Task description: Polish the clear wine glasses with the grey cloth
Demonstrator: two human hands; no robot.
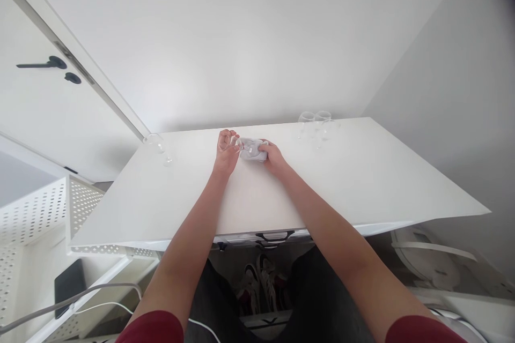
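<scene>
Over the middle of the white table, my left hand holds a clear wine glass by its stem, fingers curled around it. My right hand presses a pale grey cloth around the bowl of that glass, fingers closed on the cloth. Most of the glass is hidden by the cloth and my fingers.
One clear wine glass stands at the table's far left. Two or three more glasses stand at the far right by the wall. A white perforated shelf unit is at left, shoes lie under the table, and a white appliance sits at right.
</scene>
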